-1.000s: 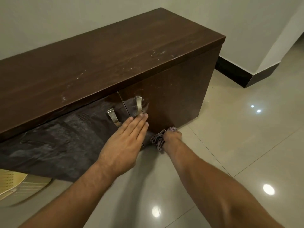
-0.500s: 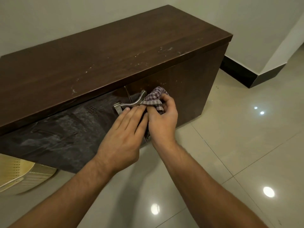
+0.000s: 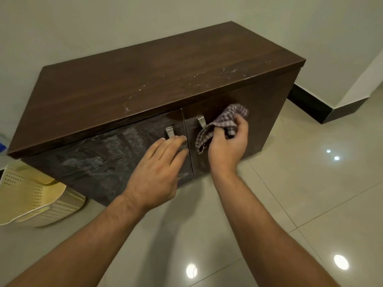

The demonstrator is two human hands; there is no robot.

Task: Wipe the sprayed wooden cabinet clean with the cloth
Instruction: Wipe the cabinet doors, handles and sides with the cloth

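Observation:
A low dark wooden cabinet (image 3: 145,79) stands against the wall, with two front doors and two metal handles. White specks dot its top near the front edge. The left door (image 3: 99,160) shows pale smeared streaks. My right hand (image 3: 228,150) grips a bunched purple checked cloth (image 3: 223,123) against the right door (image 3: 259,121), just right of the right handle (image 3: 201,121). My left hand (image 3: 159,168) lies flat on the left door with fingers together, its fingertips by the left handle (image 3: 170,131).
A pale yellow perforated plastic basket (image 3: 31,199) lies on the floor under the cabinet's left end. Glossy beige floor tiles (image 3: 310,193) spread to the right and front. A dark skirting board (image 3: 310,104) runs along the wall behind the cabinet's right side.
My right hand rose from the floor by the cabinet's base with the cloth, went to the handles, then shifted right onto the right door. My left hand stayed on the left door.

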